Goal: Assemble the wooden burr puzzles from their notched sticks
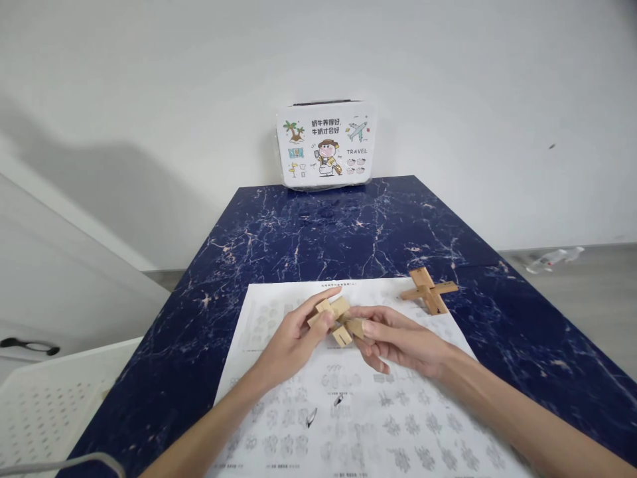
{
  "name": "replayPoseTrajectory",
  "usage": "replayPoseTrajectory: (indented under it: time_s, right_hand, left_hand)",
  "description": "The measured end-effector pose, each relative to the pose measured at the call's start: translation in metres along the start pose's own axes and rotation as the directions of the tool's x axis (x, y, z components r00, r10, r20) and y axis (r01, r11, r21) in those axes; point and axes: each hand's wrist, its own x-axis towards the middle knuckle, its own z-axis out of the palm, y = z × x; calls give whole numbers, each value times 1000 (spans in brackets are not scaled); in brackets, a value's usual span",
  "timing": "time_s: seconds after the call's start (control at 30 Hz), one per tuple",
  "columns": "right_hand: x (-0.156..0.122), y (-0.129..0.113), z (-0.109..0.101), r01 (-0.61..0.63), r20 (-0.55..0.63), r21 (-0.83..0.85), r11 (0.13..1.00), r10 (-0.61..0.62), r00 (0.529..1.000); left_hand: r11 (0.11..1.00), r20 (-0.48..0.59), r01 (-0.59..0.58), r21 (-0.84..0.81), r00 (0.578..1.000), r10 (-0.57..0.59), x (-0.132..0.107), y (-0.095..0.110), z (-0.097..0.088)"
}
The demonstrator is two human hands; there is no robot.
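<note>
The light wooden blocks (341, 309) are up over a big paper sheet (368, 398) with rows of small gray pictures. The left hand (293, 338), near eight o'clock from the blocks, grips them with its thumb on top. The right hand (398, 335), near three o'clock, pinches the block on that side; whether that block is joined to the others is hard to tell. Near two o'clock, a brown wooden cross (428, 290) lies over the sheet's edge. Under everything is a shiny blue counter (318, 239). At twelve o'clock, a white box (326, 143) with a cartoon cow stands by the wall (199, 79).
</note>
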Motion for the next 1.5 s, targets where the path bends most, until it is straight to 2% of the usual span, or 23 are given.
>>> replayPoseTrajectory:
  time_s: [0.2, 0.4, 0.67, 0.87, 1.07, 1.27, 1.4, 1.5]
  right_hand:
    - [5, 6, 3, 87, -33, -162, 983, -93, 995]
    - [5, 6, 10, -7, -106, -289, 957, -24, 994]
    - [5, 10, 12, 23, -162, -297, 954, -74, 984]
    - [4, 11, 15, 33, -215, -238, 971, -86, 973]
    - [2, 9, 20, 18, -174, -327, 945, -79, 982]
    - [2, 11, 24, 10, -172, -361, 932, -77, 982]
    - [1, 10, 24, 31, -121, -383, 923, -84, 989]
    - [2, 9, 23, 47, -97, -398, 916, -93, 991]
  left_hand:
    - [998, 32, -16, 64, 999, 14, -3, 1, -1]
    - [983, 92, -39, 180, 995, 23, -6, -1, 2]
    - [958, 92, -104, 266, 992, 82, -8, -4, 4]
    - [956, 122, -59, 287, 992, 25, -11, -2, 9]
    - [932, 86, -89, 351, 994, 62, -10, -1, 13]
    - [869, 55, -210, 448, 977, 207, -10, -8, 13]
    - [820, 3, -299, 489, 940, 341, -8, -9, 11]
    - [797, 12, -332, 505, 926, 378, -6, -9, 7]
